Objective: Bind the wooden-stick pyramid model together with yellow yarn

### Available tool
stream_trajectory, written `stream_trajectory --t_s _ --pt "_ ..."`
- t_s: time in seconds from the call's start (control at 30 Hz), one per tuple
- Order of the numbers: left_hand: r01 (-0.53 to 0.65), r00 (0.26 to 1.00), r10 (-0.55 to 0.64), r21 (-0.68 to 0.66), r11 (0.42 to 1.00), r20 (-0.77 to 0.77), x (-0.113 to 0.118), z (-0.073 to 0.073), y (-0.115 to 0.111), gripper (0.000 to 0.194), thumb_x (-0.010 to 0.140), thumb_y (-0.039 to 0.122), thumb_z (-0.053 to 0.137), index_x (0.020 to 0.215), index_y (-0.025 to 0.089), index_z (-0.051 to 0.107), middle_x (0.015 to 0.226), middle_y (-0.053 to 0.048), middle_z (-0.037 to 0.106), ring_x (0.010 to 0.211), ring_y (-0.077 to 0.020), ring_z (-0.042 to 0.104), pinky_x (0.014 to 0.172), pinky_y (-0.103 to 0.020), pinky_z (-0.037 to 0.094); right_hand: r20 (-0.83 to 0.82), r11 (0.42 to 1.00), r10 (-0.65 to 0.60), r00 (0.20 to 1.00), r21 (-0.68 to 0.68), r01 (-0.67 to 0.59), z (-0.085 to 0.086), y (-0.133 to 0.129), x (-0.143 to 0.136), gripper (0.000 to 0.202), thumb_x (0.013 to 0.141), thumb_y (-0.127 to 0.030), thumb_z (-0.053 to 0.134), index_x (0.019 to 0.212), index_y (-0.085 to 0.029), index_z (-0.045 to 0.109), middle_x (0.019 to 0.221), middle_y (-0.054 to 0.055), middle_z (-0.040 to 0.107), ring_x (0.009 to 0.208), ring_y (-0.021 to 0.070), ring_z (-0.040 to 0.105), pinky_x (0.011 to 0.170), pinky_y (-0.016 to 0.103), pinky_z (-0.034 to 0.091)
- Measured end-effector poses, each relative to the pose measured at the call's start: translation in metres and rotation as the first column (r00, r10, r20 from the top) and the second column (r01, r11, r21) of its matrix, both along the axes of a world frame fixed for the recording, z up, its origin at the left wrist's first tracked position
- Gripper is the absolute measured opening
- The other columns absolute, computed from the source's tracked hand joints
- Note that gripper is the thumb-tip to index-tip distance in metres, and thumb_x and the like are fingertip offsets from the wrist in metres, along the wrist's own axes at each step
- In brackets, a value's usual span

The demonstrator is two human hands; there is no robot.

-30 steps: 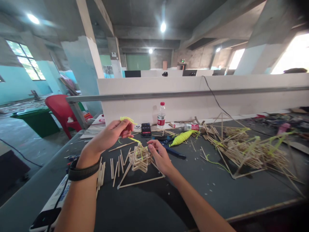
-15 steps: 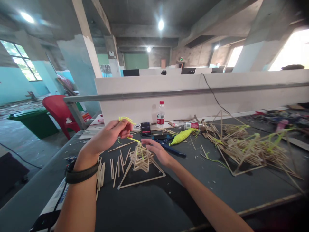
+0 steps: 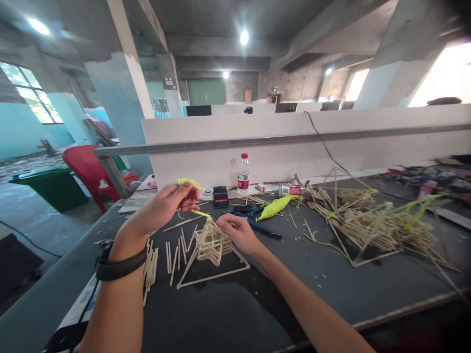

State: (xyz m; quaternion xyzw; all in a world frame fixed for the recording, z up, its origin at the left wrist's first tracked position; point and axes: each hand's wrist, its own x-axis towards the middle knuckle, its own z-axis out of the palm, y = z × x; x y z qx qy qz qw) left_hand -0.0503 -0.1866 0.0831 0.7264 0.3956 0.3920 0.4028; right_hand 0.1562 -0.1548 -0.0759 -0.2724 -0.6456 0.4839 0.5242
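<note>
My left hand (image 3: 176,200) is closed on a yellow-green string (image 3: 200,213), which runs down to the tip of a stick pyramid. The pyramid frame (image 3: 215,278) stands on the dark table, with a star-shaped stack of sticks (image 3: 213,245) inside it. My right hand (image 3: 237,230) is at the pyramid's upper right side, fingers bent together near the tip; what they pinch is too small to make out. Loose sticks (image 3: 179,254) lie left of the pyramid.
Behind are a phone (image 3: 221,196), an upright bottle (image 3: 243,174), a lying bottle (image 3: 290,190), blue pliers (image 3: 261,228) and a yellow string bundle (image 3: 276,208). More stick structures (image 3: 386,230) are piled on the right. A white partition (image 3: 206,164) borders the table.
My right hand's fingers have gone from stretched out to bent together by the pyramid's tip. My left hand still holds the string, and the whole view has shifted slightly.
</note>
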Motion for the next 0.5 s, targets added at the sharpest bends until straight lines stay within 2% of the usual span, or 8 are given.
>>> stream_trajectory --t_s 0.1,0.2,0.4,0.5 --pt "-0.003 1.000 0.003 0.005 1.000 -0.004 0.0005 -0.0004 0.0010 0.037 0.097 0.048 0.045 0.081 0.020 0.063 0.069 0.002 0.051 0.058 -0.0116 0.045 0.072 -0.027 0.049 -0.019 0.999 0.002 1.000 -0.049 -0.003 -0.0002 -0.0001 -0.0020 0.038 0.086 -0.056 0.062 0.085 -0.020 0.071 0.072 0.001 0.064 0.060 0.0144 0.054 0.056 0.026 0.041" --pt "-0.005 1.000 0.005 -0.002 1.000 0.000 0.0004 -0.0012 0.0025 0.037 0.097 0.048 0.045 0.081 0.020 0.063 0.069 0.002 0.050 0.058 -0.0115 0.045 0.072 -0.027 0.049 -0.051 0.997 -0.017 0.999 -0.071 0.014 0.0007 -0.0002 -0.0027 0.038 0.087 -0.057 0.060 0.085 -0.021 0.070 0.075 0.002 0.064 0.065 0.0158 0.055 0.057 0.026 0.042" --pt "-0.004 1.000 0.004 -0.004 1.000 -0.004 0.0014 -0.0001 0.0017 0.037 0.098 0.046 0.045 0.079 0.019 0.063 0.068 0.002 0.050 0.059 -0.0111 0.044 0.071 -0.027 0.049 -0.154 0.996 -0.029 0.988 -0.084 0.016 0.0051 -0.0010 -0.0019 0.031 0.090 -0.051 0.059 0.079 -0.023 0.065 0.084 0.002 0.066 0.082 0.0183 0.059 0.081 0.031 0.044" --pt "-0.008 1.000 0.008 0.000 1.000 -0.006 0.0015 0.0003 0.0007 0.036 0.098 0.045 0.045 0.080 0.019 0.063 0.068 0.002 0.051 0.059 -0.0111 0.044 0.069 -0.026 0.048 -0.218 0.992 -0.015 0.976 -0.122 -0.012 0.0079 -0.0007 0.0003 0.029 0.091 -0.047 0.056 0.075 -0.022 0.060 0.100 0.004 0.069 0.095 0.0204 0.060 0.086 0.032 0.044"
